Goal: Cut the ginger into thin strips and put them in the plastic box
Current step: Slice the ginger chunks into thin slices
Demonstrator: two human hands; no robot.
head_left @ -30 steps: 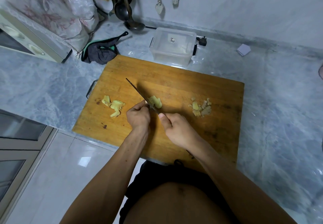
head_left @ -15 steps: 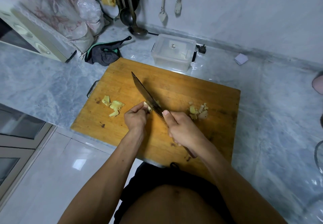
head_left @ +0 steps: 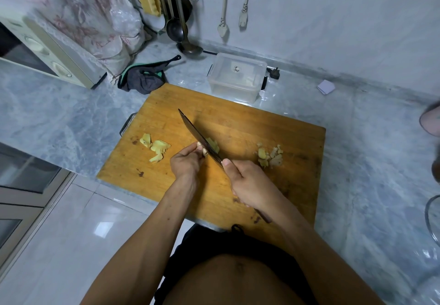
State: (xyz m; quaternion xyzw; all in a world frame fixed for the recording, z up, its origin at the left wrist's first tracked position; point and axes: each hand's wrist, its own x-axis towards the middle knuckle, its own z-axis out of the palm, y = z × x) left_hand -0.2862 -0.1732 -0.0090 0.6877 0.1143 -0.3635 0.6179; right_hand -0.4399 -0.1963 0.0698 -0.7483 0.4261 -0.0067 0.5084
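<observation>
Wooden cutting board [head_left: 238, 123], centre of frame, on grey marble counter [head_left: 369, 149]. Right hand [head_left: 250, 183] grasps the handle of a cleaver [head_left: 200, 138], thumb along the blade. Left hand [head_left: 187, 163], fingers curled, pins a ginger piece [head_left: 213, 145] against the blade — mid-board. Ginger slices [head_left: 156, 147] at board's left; ginger scraps [head_left: 270, 155] at its right. Plastic box [head_left: 237, 77], lidded, just above the board.
</observation>
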